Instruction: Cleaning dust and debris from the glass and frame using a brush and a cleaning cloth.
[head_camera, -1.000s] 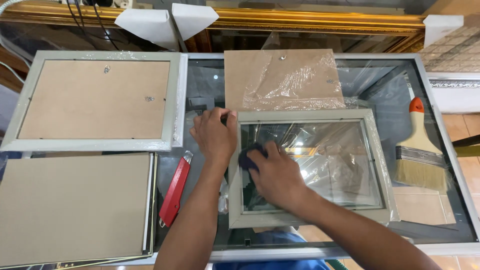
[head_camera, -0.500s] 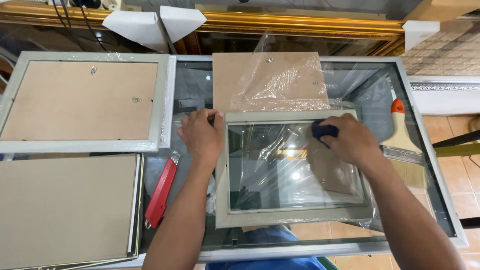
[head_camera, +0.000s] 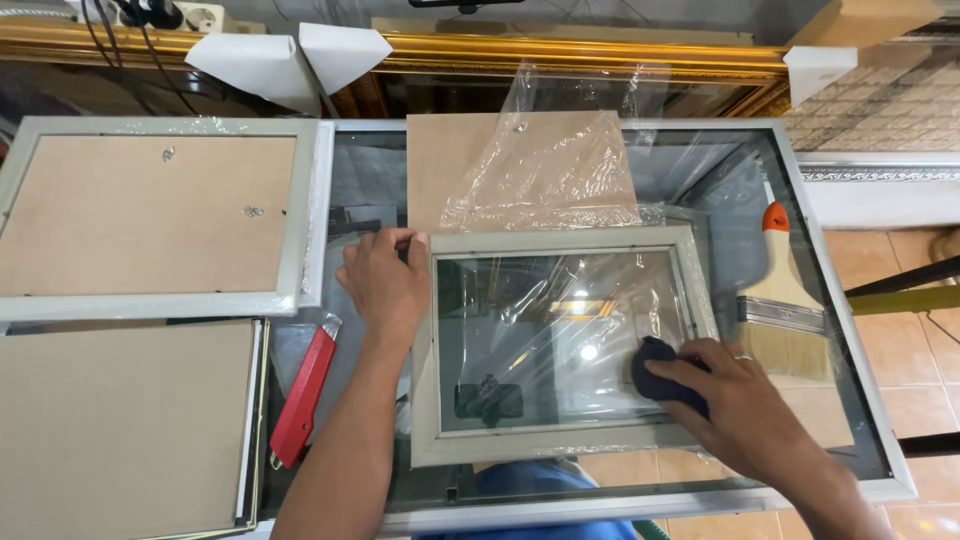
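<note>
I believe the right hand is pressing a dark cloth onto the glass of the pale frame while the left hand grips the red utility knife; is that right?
Not quite. In the head view the left hand rests on the pale frame's left edge; the red utility knife lies untouched on the table beside the forearm. The right hand does press the dark cloth onto the glass.

Dark cloth (head_camera: 668, 376) mostly covered by right hand (head_camera: 745, 400). Beside cloth, frame's (head_camera: 560, 345) lower right corner hidden under same hand. Left of frame, brown board (head_camera: 120, 430) cut by picture edge.
</note>
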